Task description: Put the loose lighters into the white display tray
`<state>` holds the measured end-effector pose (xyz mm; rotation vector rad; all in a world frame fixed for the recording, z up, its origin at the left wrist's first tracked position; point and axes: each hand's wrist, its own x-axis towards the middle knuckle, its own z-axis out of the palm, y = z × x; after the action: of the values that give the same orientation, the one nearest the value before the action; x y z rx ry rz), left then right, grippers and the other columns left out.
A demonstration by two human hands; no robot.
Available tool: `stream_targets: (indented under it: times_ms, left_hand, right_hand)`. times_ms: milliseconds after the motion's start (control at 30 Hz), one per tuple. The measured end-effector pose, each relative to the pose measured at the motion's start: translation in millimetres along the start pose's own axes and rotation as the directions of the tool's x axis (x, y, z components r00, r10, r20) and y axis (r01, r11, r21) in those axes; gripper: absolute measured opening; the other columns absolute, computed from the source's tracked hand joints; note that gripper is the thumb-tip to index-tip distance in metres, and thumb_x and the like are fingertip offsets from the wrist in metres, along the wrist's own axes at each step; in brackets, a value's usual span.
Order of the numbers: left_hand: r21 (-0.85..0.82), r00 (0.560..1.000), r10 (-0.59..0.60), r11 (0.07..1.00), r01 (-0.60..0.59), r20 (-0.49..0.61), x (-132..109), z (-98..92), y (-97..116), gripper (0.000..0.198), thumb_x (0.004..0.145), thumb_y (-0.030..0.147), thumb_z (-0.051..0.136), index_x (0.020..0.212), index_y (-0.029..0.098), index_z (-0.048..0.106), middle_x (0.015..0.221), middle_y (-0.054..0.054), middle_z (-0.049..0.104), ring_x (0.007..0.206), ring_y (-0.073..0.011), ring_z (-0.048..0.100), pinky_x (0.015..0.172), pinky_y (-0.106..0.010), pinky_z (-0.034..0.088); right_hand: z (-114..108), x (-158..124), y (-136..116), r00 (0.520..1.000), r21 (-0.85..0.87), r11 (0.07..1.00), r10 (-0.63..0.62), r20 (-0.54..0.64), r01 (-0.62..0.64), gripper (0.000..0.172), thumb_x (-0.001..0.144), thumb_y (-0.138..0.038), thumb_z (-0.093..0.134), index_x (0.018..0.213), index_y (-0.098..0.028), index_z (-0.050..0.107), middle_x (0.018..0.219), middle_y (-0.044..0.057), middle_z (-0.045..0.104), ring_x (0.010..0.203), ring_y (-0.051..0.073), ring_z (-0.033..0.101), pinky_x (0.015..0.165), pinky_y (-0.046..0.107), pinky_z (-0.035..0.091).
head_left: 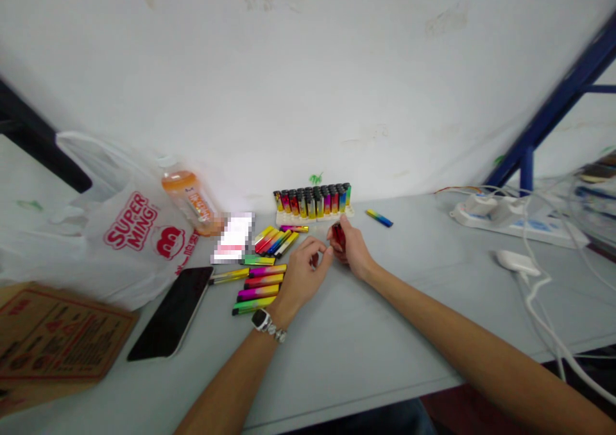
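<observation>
My right hand (355, 247) is closed around a dark red lighter (338, 233), just in front of the rack. Close beside it, my left hand (308, 268) has its fingers curled, and a small dark reddish thing (314, 259) shows between them, too hidden to name. A white rack (286, 219) against the wall carries rows of upright multicoloured lighters (317, 201) with black tops. Several more lighters (261, 292) lie flat to the left of my left hand, and another group (276, 241) lies behind them. One blue and yellow lighter (379, 217) rests alone right of the rack.
At left are a black phone (172, 313), a cardboard box (62, 335), a white plastic bag (115, 230), an orange drink bottle (190, 197) and a blurred-out bright rectangle (233, 237). A power strip (524, 220) and a white charger (517, 263) with cables occupy the right.
</observation>
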<state>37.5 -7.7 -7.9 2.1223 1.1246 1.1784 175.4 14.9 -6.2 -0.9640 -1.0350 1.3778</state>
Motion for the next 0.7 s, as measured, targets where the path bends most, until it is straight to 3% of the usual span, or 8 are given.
stream_targets:
  times_ms: [67, 167, 400, 600, 700]
  left_hand:
    - [0.001, 1.0, -0.002, 1.0, 0.002, 0.001, -0.1, 0.3, -0.3, 0.027, 0.095, 0.031, 0.052, 0.072, 0.019, 0.059, 0.076, -0.001, 0.055, 0.063, -0.0122, 0.047, 0.06, -0.027, 0.038]
    - [0.008, 1.0, 0.003, 1.0, -0.003, 0.002, -0.1, 0.5, -1.0, 0.026, 0.095, 0.031, 0.052, 0.073, 0.019, 0.059, 0.076, -0.001, 0.055, 0.064, -0.0124, 0.047, 0.061, -0.027, 0.038]
    - [0.017, 1.0, -0.001, 1.0, 0.001, 0.004, 0.2, 0.0, -0.1, 0.027, 0.095, 0.032, 0.051, 0.072, 0.019, 0.059, 0.077, -0.001, 0.055, 0.064, -0.0127, 0.049, 0.061, -0.027, 0.038]
    - [0.01, 1.0, -0.006, 1.0, 0.006, 0.002, -0.1, -0.7, 1.3, 0.027, 0.095, 0.031, 0.051, 0.072, 0.019, 0.059, 0.076, -0.001, 0.056, 0.063, -0.0126, 0.048, 0.06, -0.026, 0.039]
    - [0.007, 1.0, -0.012, 1.0, 0.012, 0.011, -0.1, -1.0, 1.9, 0.027, 0.095, 0.032, 0.051, 0.072, 0.019, 0.059, 0.077, -0.001, 0.055, 0.062, -0.0119, 0.049, 0.06, -0.027, 0.038]
  right_hand:
    - [-0.7, 0.9, 1.0, 0.998, -0.007, 0.999, 0.049, -0.026, -0.049, 0.057, 0.081, -0.072, 0.048, 0.057, -0.02, 0.046, 0.04, -0.009, 0.028, 0.033, 0.005, 0.022, 0.035, 0.021, 0.014]
    - [-0.6, 1.2, 2.7, 0.995, -0.069, 0.997, 0.016, -0.101, -0.023, 0.056, 0.083, -0.063, 0.046, 0.047, -0.021, 0.041, 0.037, -0.007, 0.026, 0.032, 0.006, 0.023, 0.035, 0.022, 0.016]
    - [-1.9, -0.1, 7.2, 0.987, -0.136, 0.989, -0.079, -0.139, 0.06, 0.044, 0.086, -0.043, 0.04, 0.048, -0.022, 0.042, 0.039, -0.006, 0.032, 0.033, 0.008, 0.028, 0.036, 0.025, 0.021]
    - [-1.8, 3.1, 5.6, 0.991, -0.031, 0.999, 0.025, -0.128, -0.029, 0.049, 0.086, -0.057, 0.042, 0.053, -0.021, 0.048, 0.04, -0.007, 0.028, 0.034, 0.008, 0.022, 0.036, 0.024, 0.016]
    - [-2.4, 3.9, 2.6, 0.997, 0.061, 0.997, 0.048, -0.056, -0.044, 0.053, 0.082, -0.068, 0.048, 0.071, -0.018, 0.06, 0.048, -0.008, 0.033, 0.038, 0.007, 0.024, 0.037, 0.022, 0.017]
